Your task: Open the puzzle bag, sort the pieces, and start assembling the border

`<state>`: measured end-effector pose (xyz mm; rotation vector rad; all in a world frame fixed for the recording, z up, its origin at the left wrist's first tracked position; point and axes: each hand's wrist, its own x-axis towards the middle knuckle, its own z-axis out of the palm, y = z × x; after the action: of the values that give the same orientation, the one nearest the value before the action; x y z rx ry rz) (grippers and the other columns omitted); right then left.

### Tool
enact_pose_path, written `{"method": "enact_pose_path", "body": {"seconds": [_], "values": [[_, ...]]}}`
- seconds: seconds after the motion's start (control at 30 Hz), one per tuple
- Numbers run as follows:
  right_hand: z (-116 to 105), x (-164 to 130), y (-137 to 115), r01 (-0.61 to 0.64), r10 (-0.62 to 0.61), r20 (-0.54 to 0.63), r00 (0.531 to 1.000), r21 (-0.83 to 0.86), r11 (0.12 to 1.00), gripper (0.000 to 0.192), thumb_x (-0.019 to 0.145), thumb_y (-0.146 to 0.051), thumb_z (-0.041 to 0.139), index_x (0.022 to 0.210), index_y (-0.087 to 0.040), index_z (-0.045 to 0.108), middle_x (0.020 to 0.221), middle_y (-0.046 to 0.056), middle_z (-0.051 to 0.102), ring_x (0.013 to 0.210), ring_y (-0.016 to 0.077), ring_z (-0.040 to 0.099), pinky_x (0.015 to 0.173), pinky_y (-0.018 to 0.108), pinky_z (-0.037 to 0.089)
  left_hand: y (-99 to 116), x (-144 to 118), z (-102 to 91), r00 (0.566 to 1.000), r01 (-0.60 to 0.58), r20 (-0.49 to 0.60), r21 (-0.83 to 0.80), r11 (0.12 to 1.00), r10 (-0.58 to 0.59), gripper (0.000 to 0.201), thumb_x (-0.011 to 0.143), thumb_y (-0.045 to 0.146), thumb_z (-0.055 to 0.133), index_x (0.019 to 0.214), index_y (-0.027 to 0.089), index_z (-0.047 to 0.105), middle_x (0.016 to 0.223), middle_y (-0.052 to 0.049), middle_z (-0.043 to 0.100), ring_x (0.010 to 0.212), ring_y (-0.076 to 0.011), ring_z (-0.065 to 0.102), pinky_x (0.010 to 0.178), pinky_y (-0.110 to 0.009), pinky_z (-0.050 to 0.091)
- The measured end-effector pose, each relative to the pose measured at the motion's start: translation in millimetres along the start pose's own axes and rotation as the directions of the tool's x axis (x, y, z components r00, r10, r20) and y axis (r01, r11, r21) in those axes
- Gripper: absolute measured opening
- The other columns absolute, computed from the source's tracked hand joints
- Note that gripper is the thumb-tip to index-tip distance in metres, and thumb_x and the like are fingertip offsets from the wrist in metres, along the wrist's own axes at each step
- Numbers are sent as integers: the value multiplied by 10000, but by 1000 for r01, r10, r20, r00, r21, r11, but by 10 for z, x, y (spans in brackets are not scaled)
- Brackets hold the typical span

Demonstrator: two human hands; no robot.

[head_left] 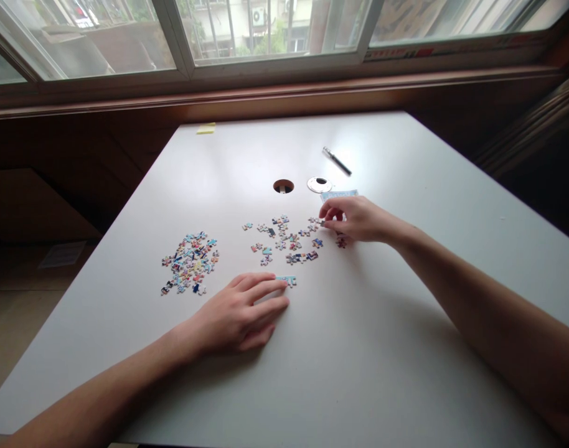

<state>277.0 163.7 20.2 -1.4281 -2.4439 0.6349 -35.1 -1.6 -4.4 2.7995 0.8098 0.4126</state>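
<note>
My left hand (249,311) lies palm down on the table with its fingers stretched out. Its fingertips touch a short light-blue strip of jigsaw puzzle pieces (291,281), partly covered by the fingers. Farther off to the right, my right hand (347,218) pinches a small jigsaw puzzle piece (321,223) between thumb and fingers, close to the tabletop. Loose puzzle pieces (281,245) are scattered just left of that hand. A few more pieces (341,241) show under its wrist side, partly hidden.
A dense pile of puzzle pieces (191,261) sits on the left of the white table (359,373). Toward the back are a round cable hole (283,186), its cover (319,184), a pen (337,160) and a light-blue printed sheet (340,195). Yellow tape (206,128) marks the far edge.
</note>
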Motion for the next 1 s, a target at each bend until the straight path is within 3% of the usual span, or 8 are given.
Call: {"method": "enact_pose_path", "body": {"seconds": [0.1, 0.23, 0.3, 0.4, 0.47, 0.7, 1.0], "values": [[-1, 14, 24, -83, 82, -34, 996, -22, 996, 129, 779, -261, 662, 877, -219, 734, 796, 14, 694, 725, 180, 631, 653, 308, 488, 2, -5, 4, 1000, -2, -6, -1, 1000, 2, 421, 941, 247, 524, 1358, 200, 543, 1486, -86, 515, 1382, -284, 431, 1107, -446, 423], [3, 12, -5, -71, 73, -49, 996, 35, 997, 192, 786, -262, 653, 933, -229, 772, 810, 18, 703, 731, 183, 626, 702, 343, 498, 5, -5, 3, 1000, 1, -2, -3, 1000, -1, 418, 947, 247, 517, 1362, 203, 538, 1489, -78, 510, 1389, -279, 422, 1111, -443, 417], [-14, -4, -63, -99, 101, -1, 995, 211, 972, 212, 793, -318, 674, 953, -220, 774, 823, 33, 713, 732, 188, 628, 677, 348, 496, 5, -2, 0, 1000, 2, 1, -3, 1000, -2, 419, 949, 249, 516, 1365, 204, 535, 1491, -78, 508, 1390, -277, 420, 1114, -441, 413], [-54, -38, -177, -172, 137, 106, 985, 530, 830, 279, 761, -411, 754, 941, -198, 748, 885, 65, 737, 790, 204, 651, 655, 336, 504, 5, 3, 2, 1000, -1, 0, -4, 1000, 1, 421, 952, 252, 509, 1369, 203, 533, 1493, -78, 506, 1396, -277, 413, 1122, -441, 407], [-75, -60, -245, -191, 128, 144, 981, 631, 752, 314, 723, -436, 807, 914, -198, 733, 915, 77, 741, 828, 215, 654, 651, 332, 513, 6, 5, 5, 1000, -1, -1, -5, 1000, 1, 425, 951, 252, 508, 1373, 203, 531, 1493, -78, 506, 1398, -278, 413, 1123, -444, 407], [-97, -106, -375, -299, 145, 274, 951, 684, 666, 333, 702, -459, 844, 880, -214, 704, 946, 86, 738, 652, 154, 568, 421, 261, 384, -2, 7, 6, 1000, -4, -12, -4, 1000, 4, 426, 937, 243, 529, 1360, 203, 544, 1483, -78, 517, 1383, -282, 432, 1112, -453, 423], [-96, -127, -411, -268, 68, 316, 946, 647, 714, 334, 722, -455, 803, 899, -207, 667, 928, 74, 740, 733, 165, 602, 499, 262, 377, 2, 8, -3, 1000, -7, -11, 5, 1000, 7, 422, 938, 240, 527, 1357, 196, 553, 1486, -80, 515, 1377, -281, 435, 1108, -447, 427]]}}
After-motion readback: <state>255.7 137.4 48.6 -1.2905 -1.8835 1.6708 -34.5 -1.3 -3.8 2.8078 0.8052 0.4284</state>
